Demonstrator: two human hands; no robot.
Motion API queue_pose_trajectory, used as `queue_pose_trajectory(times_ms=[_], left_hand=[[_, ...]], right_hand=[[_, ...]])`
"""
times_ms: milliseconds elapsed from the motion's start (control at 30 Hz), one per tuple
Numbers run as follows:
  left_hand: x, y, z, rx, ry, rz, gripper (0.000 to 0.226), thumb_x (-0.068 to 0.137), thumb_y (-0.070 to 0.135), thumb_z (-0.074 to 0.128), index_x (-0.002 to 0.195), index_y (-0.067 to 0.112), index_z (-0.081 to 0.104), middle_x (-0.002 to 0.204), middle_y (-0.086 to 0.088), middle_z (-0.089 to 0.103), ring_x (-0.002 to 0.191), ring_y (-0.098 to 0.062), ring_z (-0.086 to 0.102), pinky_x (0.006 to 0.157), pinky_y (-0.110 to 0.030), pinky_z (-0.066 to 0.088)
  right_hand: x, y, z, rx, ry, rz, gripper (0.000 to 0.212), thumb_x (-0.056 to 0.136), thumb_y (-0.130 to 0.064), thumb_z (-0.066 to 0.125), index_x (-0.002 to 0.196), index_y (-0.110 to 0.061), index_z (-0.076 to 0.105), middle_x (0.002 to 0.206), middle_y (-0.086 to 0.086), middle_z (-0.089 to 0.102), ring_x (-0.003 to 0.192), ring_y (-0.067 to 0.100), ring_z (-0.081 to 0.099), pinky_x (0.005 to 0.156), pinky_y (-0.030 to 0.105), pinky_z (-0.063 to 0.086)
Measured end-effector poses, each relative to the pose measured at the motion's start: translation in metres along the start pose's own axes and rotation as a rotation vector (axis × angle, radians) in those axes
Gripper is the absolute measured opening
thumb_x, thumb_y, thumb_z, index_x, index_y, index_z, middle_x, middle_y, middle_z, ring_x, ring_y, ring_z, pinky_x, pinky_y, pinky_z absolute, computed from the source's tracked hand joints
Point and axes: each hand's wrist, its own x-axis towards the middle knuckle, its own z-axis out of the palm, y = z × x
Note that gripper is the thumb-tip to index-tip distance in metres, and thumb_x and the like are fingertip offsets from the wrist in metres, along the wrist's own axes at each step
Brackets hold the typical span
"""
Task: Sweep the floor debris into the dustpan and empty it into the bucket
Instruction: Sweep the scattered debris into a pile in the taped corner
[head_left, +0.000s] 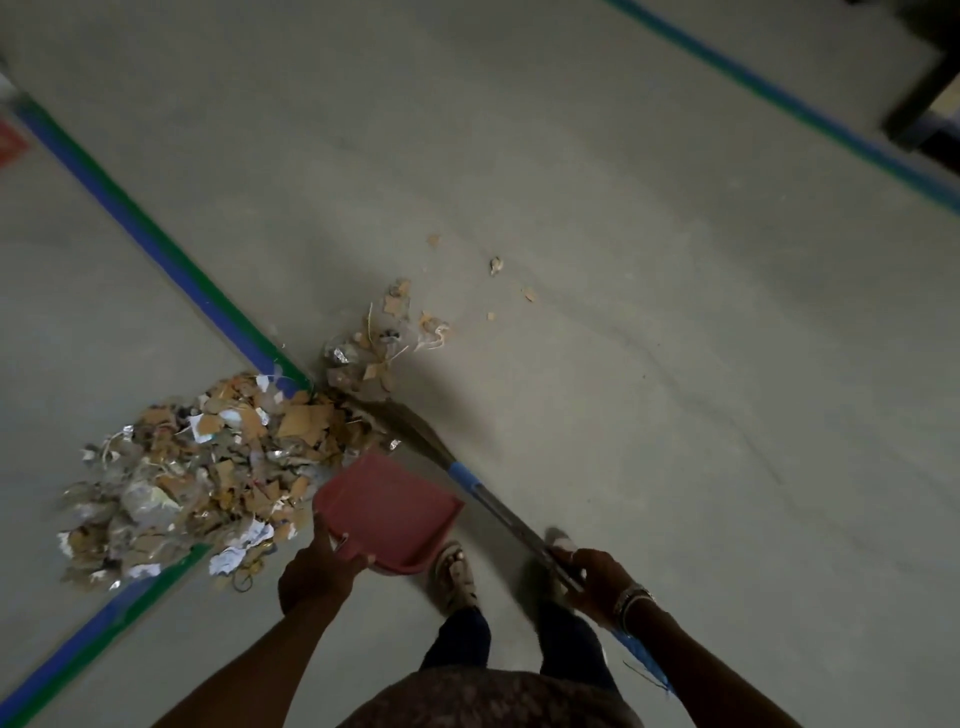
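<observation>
Left hand (317, 569) gripping dustpan (387, 506), right hand (592, 577) gripping broom (498, 506)

A pink dustpan (387, 506) tilts beside the large debris pile (197, 467); broom (415, 428) bristles touch a smaller heap (371, 345).

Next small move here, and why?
Probably a short stroke with the broom, pulling the small clump into the big pile. The bristles lie against that clump, the right hand grips the broom, and the pink dustpan in the left hand looks empty beside the pile, so gathering strays first seems sensible.
</observation>
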Motion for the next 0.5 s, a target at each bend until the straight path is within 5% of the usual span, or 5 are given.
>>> queue_pose_trajectory(times_ms=[167,333,500], left_hand=[[-0.012,0.019,0.005,-0.017,0.014,-0.082,0.104,0.078,0.074,0.061,0.157,0.031,0.010,0.121,-0.015,0.067,0.106,-0.037,0.065,0.082,-0.041,0.051],[-0.027,0.064,0.021,-0.015,0.059,-0.153,0.104,0.082,0.071,0.061,0.159,0.028,0.006,0.108,-0.016,0.071,0.096,-0.036,0.068,0.075,-0.038,0.049],[-0.043,0.127,0.033,-0.112,0.073,-0.250,0.101,0.081,0.068,0.063,0.159,0.031,0.010,0.117,-0.012,0.070,0.105,-0.035,0.066,0.087,-0.040,0.050]], right_hand=[[0.000,0.025,-0.046,0.064,0.092,0.036,0.055,0.073,-0.029,0.068,0.127,-0.028,0.064,0.101,-0.002,0.064,0.089,0.018,0.065,0.076,0.024,0.050],[0.038,0.077,-0.107,0.169,0.256,0.098,0.054,0.074,-0.020,0.077,0.126,-0.018,0.065,0.087,0.003,0.068,0.068,0.028,0.067,0.063,0.038,0.058],[0.091,0.111,-0.185,0.211,0.354,0.193,0.061,0.071,-0.018,0.083,0.129,-0.015,0.064,0.093,0.013,0.073,0.082,0.032,0.070,0.073,0.036,0.057]])
